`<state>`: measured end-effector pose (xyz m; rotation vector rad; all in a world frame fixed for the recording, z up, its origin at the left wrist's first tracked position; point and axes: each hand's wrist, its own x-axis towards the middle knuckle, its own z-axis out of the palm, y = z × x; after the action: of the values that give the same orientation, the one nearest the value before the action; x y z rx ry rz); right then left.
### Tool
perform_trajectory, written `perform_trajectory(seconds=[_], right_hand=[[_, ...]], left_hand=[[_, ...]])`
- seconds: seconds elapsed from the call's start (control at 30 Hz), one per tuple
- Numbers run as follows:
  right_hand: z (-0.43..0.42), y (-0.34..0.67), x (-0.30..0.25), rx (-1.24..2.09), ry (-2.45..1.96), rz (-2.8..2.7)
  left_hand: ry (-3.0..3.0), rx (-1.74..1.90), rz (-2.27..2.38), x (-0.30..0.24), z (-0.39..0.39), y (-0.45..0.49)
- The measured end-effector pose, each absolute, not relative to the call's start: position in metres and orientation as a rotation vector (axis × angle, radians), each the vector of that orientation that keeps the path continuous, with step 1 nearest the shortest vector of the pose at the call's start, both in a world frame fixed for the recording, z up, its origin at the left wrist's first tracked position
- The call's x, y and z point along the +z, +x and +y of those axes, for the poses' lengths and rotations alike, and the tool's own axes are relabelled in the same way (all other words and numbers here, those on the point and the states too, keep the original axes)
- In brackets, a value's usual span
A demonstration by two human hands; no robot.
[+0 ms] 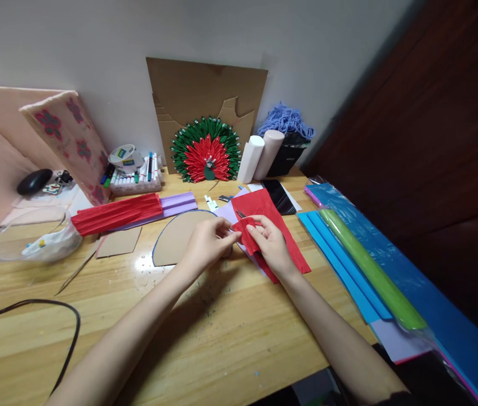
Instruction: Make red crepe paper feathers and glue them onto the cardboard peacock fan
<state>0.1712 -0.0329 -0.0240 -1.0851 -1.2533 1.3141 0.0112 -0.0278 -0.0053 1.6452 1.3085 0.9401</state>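
Observation:
Between my two hands is a small red paper piece, creased or folded. My left hand pinches its left edge between thumb and fingers. On the right side, my right hand grips the same piece, thumb on top. Beneath and behind lies a larger red sheet over a lilac sheet. A dark pointed tool tip, perhaps scissors, shows just above the piece; the rest of it is hidden. Partly behind my left hand rests a rounded cardboard piece with a blue edge.
A peacock decoration in red and green leans on a cardboard sheet. Pleated red paper, a marker box and a clear bowl stand left. Blue and green rolls lie right. A black cable crosses the front left.

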Motion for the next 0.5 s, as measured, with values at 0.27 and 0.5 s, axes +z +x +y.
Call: perform_trajectory(seconds=[0.27, 0.5], right_hand=[[-0.03, 0.177, -0.022, 1.172, -1.093, -1.281], [-0.04, 0.177, -0.006, 0.594, -1.071, -1.728]], left_hand=[[1.385, 1.073, 1.232, -0.001, -0.023, 0.01], [1.772, 1.034, 1.242, -0.001, -0.03, 0.009]])
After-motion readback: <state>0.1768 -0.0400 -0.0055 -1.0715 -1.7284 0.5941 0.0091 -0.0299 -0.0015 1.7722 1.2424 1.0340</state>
